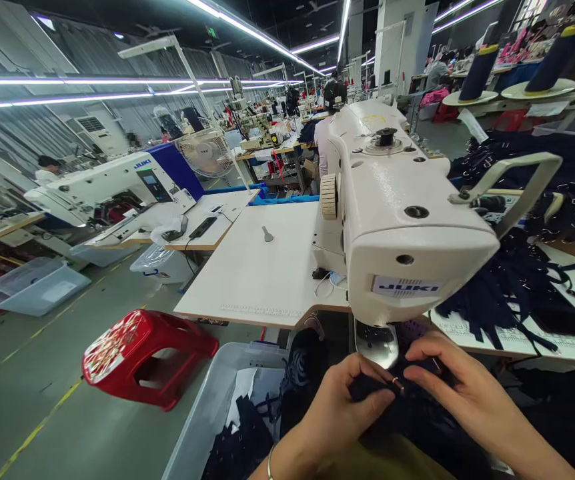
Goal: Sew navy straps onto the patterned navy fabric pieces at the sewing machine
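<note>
My left hand (345, 403) is closed, thumb and fingertips pinching a dark navy strap with a small shiny metal fitting (397, 383) at its edge. Just to the right, my right hand (450, 380) has its thumb and forefinger bent around dark fabric; its other fingers are partly hidden. Both hands are in front of the white JUKI sewing machine (392, 233), close to the rounded metal plate (377, 343) under its head. More dark navy cloth lies below the hands, where single pieces are hard to tell apart.
A white worktable (247, 267) carries a small grey metal piece (267, 234). Navy straps (497, 293) and a phone (562, 321) lie at right. A clear bin (192, 427) with dark pieces and a red stool (152, 353) stand at left. Thread cones (478, 75) rise behind.
</note>
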Tool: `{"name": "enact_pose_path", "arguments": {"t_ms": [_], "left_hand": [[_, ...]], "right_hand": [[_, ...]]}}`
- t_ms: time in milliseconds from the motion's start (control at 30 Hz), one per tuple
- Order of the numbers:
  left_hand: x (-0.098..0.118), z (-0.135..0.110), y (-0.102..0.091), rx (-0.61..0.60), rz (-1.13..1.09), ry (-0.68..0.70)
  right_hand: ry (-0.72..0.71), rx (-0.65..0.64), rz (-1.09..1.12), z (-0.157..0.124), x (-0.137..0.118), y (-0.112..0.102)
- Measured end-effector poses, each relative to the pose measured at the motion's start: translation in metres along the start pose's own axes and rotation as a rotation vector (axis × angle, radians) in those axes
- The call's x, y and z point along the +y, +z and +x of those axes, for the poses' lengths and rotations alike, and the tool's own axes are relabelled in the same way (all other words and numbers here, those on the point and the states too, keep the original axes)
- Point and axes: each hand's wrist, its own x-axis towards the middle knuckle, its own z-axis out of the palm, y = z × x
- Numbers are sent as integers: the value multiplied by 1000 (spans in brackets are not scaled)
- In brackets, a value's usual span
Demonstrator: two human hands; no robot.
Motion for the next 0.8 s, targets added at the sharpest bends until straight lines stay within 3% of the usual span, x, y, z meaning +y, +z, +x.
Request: {"name": "enact_pose_path", "arguments": {"t_ms": [133,300,400,533,800], "left_hand": [[0,2,1,102,-26,-65],[-3,3,7,126,-98,-77],[-10,2,13,124,-44,-57],[-21,-1,17,154,176,137],[-23,-5,16,164,361,522]], "right_hand": [[-194,320,-124,-12,6,8],[-181,102,46,-36,18,28],[-48,174,150,-39,19,43],[60,279,407,-38,14,56],[-160,301,445,-41,23,60]]}}
